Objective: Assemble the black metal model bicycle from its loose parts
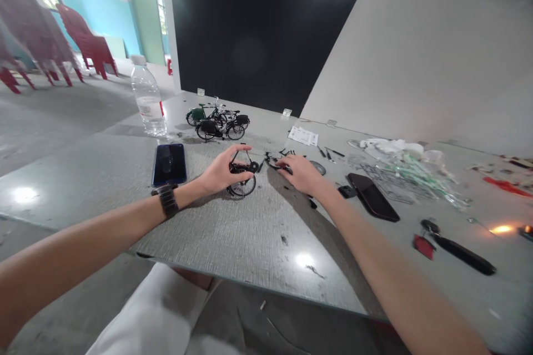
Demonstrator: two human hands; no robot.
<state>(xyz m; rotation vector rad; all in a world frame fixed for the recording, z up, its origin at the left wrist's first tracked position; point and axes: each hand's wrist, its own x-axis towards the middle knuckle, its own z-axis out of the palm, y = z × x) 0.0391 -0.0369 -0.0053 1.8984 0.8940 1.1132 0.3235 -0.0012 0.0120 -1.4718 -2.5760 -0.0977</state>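
Note:
My left hand (222, 169) is closed around a partly built black miniature bicycle (244, 184), its one wheel low near the tabletop. The thumb and forefinger lie on either side of its frame. Close by on the right, my right hand (302, 173) has its fingers bent over a small black bicycle part (272, 165) at table level; the fingertips partly hide it. A loose wheel (318, 167) lies just beyond that hand. Behind my hands stand several finished miniature bicycles (220, 128), black and green, with small bags at the rear.
A water bottle (149, 102) and a blue-edged phone (169, 163) are on the left. To the right lie slim tools (328, 154), a second phone (372, 196), crumpled plastic bags (410, 158) and a black-handled tool (464, 253). Dark panels (258, 28) rise behind the table.

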